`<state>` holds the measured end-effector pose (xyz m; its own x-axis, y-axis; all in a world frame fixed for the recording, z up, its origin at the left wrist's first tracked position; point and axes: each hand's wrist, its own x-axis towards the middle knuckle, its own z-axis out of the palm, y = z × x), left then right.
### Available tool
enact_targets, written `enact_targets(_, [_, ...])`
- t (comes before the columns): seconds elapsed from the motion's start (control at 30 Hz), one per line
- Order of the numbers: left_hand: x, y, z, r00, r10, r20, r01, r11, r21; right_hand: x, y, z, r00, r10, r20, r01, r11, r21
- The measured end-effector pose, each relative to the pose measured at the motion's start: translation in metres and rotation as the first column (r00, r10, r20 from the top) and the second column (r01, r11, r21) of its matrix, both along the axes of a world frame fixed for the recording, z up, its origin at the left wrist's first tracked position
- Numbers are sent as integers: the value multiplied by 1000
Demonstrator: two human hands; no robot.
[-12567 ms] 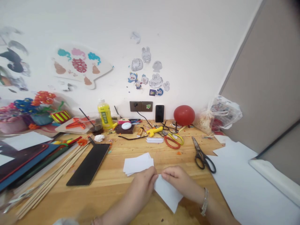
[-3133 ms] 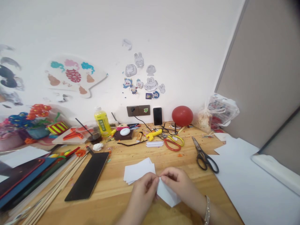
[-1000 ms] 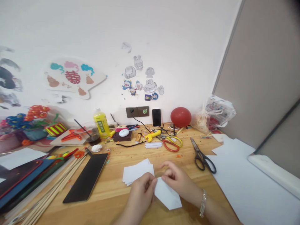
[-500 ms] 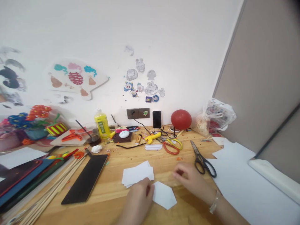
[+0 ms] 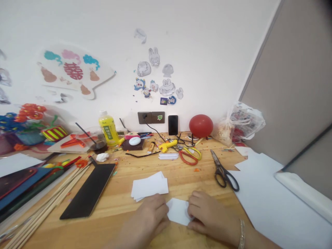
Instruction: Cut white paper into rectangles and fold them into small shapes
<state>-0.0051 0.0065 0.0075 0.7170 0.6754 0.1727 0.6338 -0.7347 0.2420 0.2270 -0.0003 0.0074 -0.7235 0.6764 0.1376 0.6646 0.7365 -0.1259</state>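
Observation:
A small folded sheet of white paper lies on the wooden table between my hands. My left hand is closed on its left edge. On the right edge, my right hand has its fingers curled, the thumb below and the other fingers above. The fingertips partly cover both ends of the paper. Just beyond my left hand rests a short stack of white paper pieces. Black-handled scissors lie right of my right hand, with their blades pointing away.
Large white sheets cover the table's right side. A black board and wooden sticks lie left. Toward the wall are red-and-yellow scissors, a yellow glue gun, a phone, a red balloon and a yellow bottle.
My right hand has moved left and down onto the paper's right side. My left hand stays at the left edge. The paper's right corner is now covered, and the camera view has shifted slightly.

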Motion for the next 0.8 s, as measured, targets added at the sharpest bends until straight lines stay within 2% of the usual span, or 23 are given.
enact_targets(0.13, [2,5,-6,995,-13,97,11,1000,26,1,10,-5,986,120,112,-141,971,195])
enact_targets(0.23, [5,8,-11,979,-70,192,55,995,83,2,15,-6,980,150,127,-178,952,251])
enact_targets(0.33, [7,9,-12,978,-78,194,58,993,106,3,18,-5,988,120,101,-141,961,240])
enact_targets(0.53, [6,7,-8,990,-37,138,33,999,30,4,22,-4,996,70,60,-83,969,233])
enact_targets(0.7, [11,7,-10,988,10,152,-24,995,93,2,23,-10,996,67,-52,-50,962,270])
enact_targets(0.8, [13,7,-9,989,28,146,-42,995,88,0,21,-14,988,23,-153,8,980,201])
